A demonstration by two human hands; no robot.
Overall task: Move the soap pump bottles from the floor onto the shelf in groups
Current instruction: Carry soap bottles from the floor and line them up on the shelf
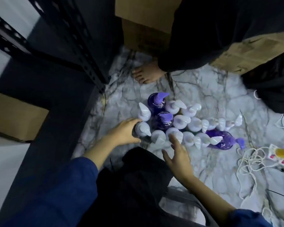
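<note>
1. On the marble-patterned floor [211, 99], a cluster of soap pump bottles [180, 122] stands packed together, most with white pump heads.
2. Two purple bottles [156, 102] stand upright at the far left of the cluster; a third purple bottle [223, 141] lies on its side at the right end, its pump pointing right.
3. The left hand [123, 131] curls its fingers round the near-left white-pump bottle [142, 130], gripping its side.
4. The right hand [179, 154] is spread and relaxed, grasping nothing, its fingertips [172, 138] at the white pump heads of the near row; whether they touch cannot be told.
5. Both arms wear blue sleeves [69, 182].
6. The black metal shelf [82, 40] rises just left of the bottles, its perforated corner post meeting the floor near the cluster.
7. A cardboard box [15, 115] sits on the shelf's low level at the left, and another box [144, 22] stands beyond the bottles.
8. A second person's bare foot [146, 72] rests on the floor just past the cluster, under a dark garment.
9. To the right lie a tangled white cord [252, 159] and a power strip [282, 156], well apart from the hands.
</note>
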